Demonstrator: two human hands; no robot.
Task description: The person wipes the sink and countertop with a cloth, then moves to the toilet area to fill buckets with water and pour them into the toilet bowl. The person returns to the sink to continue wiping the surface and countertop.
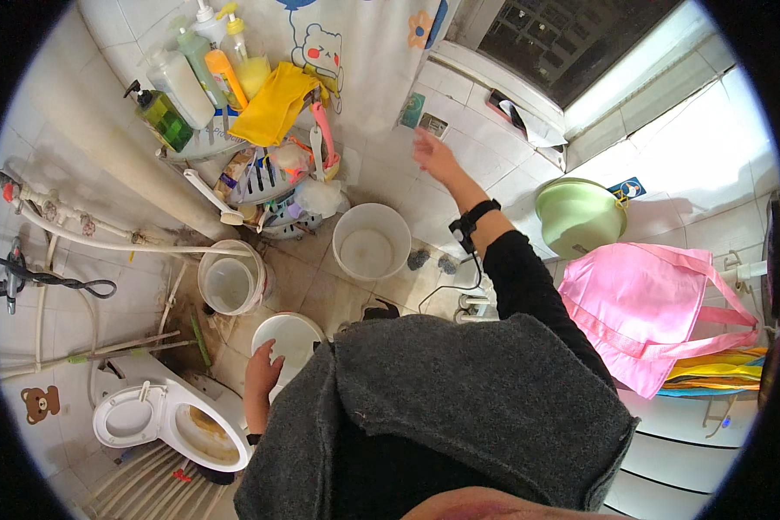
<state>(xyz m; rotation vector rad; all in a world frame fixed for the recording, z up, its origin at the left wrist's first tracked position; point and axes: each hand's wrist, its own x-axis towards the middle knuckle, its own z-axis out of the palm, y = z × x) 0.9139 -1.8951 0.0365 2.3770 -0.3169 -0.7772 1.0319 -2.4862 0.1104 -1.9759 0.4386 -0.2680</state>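
Observation:
My right hand (434,155) is raised in front of me near the tiled wall, beside a metal wall fitting (433,125) and a green card (412,110); it holds nothing that I can make out, and its finger positions are blurred. Low on the left, my left hand (264,370) hangs over the rim of a white bucket (288,322), fingers apart, with nothing in it. Another white bucket (372,242) stands on the floor ahead. Further left, a bucket (231,246) holds a smaller white tub (229,286).
A corner shelf (201,146) carries pump bottles and yellow rubber gloves (276,104). Left are pipes and a toilet (205,432) with its lid raised. A green basin (582,218) and a pink bag (637,299) hang on the right. A patterned curtain (370,58) hangs ahead.

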